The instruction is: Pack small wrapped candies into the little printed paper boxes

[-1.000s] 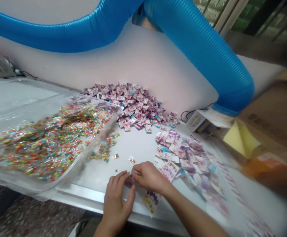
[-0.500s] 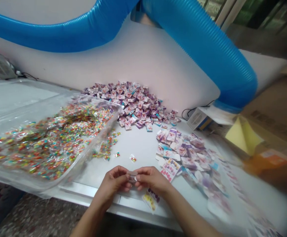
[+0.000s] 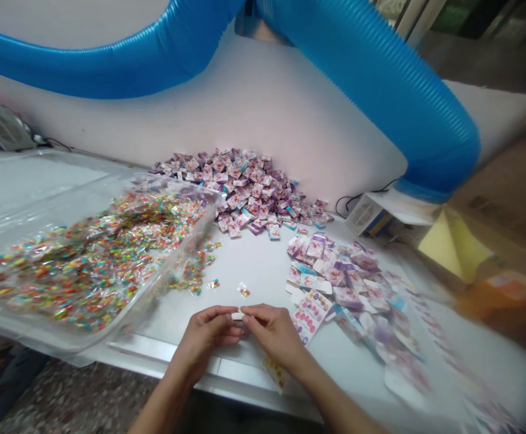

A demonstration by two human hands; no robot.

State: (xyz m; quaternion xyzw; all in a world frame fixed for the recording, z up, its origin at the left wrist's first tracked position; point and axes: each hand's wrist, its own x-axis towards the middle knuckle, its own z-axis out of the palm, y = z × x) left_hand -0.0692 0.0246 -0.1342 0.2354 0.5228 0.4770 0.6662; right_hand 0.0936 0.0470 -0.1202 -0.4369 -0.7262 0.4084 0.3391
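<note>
Between my two hands, near the table's front edge, is a small light-coloured box (image 3: 237, 316), mostly covered by fingers. My left hand (image 3: 208, 330) grips its left end between thumb and fingers. At its right end, my right hand (image 3: 269, 330) pinches it, with the thumb across the near side. Beyond my fingertips lies a small clear packet of coloured candies (image 3: 244, 290), with another candy packet (image 3: 214, 283) to its left. A sheet printed with pink and purple nail shapes (image 3: 311, 313) lies right of my right hand, and a yellow-patterned sheet (image 3: 274, 372) is partly hidden under that wrist.
A clear plastic tray (image 3: 122, 319) full of candy packets takes up the left. Small purple-and-white boxes (image 3: 253, 187) are heaped by the wall. Flattened cartons (image 3: 348, 283) spread along the right. A blue flexible duct (image 3: 380, 84) hangs above, near a cardboard box (image 3: 516, 199).
The small box has turned and moved slightly up and left in my fingers, now showing a pale side. My right thumb has moved up with it, and its wrist covers more of the yellow sheet.
</note>
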